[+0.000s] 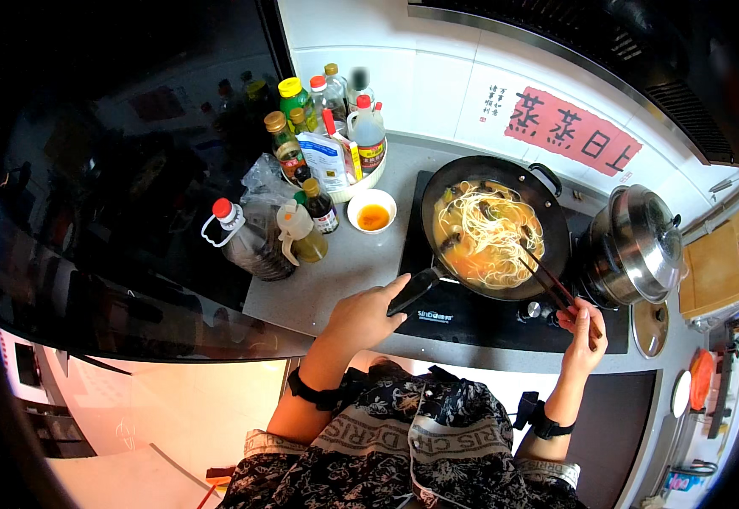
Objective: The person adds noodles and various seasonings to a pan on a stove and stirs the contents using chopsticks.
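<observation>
My left hand (364, 318) is at the end of the wok's black handle (415, 291), its thumb and index finger around it. The black wok (560, 238) stands on a black glass gas hob (471, 318). In it, pale noodles (493, 223) lie in orange broth with dark pieces and bits of green. My right hand (584, 334) holds a pair of dark wooden chopsticks (554, 284), whose tips reach into the noodles at the wok's right side. Left of the wok, a small white bowl (353, 207) contains orange-brown liquid.
Seasoning bottles stand in a round white tray (372, 181) at the back left. Nearer are a large red-capped bottle (258, 248), an oil pot (302, 232) and a soy sauce bottle (321, 207). A lidded steel pot (636, 245) stands right of the wok, a glass lid (649, 327) beyond the hob's edge.
</observation>
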Motion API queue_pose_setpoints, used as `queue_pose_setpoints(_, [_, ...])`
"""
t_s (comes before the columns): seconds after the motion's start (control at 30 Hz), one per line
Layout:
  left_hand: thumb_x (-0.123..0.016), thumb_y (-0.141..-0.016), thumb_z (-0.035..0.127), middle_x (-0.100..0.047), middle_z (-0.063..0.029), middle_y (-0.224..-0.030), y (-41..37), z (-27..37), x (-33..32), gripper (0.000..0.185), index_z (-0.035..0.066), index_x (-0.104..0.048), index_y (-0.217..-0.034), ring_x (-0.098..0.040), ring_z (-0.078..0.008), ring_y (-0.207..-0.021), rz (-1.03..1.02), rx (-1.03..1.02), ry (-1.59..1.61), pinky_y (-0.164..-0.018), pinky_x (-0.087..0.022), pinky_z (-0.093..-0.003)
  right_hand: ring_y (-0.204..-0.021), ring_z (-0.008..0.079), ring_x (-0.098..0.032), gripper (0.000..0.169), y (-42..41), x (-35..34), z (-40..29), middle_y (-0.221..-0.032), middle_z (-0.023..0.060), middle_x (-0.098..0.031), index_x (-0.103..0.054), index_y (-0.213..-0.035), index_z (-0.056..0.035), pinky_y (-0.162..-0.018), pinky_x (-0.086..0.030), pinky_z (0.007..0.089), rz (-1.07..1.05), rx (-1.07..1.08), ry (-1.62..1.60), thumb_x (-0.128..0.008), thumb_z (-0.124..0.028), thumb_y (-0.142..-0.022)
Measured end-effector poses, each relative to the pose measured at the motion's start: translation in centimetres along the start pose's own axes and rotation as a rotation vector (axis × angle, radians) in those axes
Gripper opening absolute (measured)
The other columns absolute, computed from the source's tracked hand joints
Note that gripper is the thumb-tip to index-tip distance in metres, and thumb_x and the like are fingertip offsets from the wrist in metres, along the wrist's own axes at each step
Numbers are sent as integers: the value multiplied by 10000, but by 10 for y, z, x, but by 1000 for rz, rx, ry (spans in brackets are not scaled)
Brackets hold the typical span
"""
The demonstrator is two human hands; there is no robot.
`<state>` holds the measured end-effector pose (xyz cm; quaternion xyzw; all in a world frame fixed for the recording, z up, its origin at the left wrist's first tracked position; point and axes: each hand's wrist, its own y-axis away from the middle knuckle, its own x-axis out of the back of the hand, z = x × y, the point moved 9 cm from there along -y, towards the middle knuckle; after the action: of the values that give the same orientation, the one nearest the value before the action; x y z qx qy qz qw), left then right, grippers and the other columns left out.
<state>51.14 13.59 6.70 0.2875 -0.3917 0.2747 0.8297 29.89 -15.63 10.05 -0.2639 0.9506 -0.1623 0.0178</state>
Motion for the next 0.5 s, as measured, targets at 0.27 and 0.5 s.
queue_pose_setpoints(0.27, [-623, -819, 318, -624, -208, -1050, 0, -1, 0, 646, 218, -367, -1404, -603, -379, -922, 31, -23, 37, -784, -473, -432, -716, 157, -645, 234, 4, -4, 2, -890, 90, -612, -621, -1017, 45, -631, -516, 236, -19, 10, 2, -533, -160, -946])
queue_pose_setpoints(0.5, [-615, -828, 324, -624, -170, -1046, -2, -4, -1, 650, 149, -367, -1402, -614, -328, -927, 55, -94, 46, -783, -484, -402, -784, 175, -644, 231, 10, -1, -17, -945, 114, -599, -617, -1027, 51, -659, -530, 249, 101, 140, 2, -513, -141, -953])
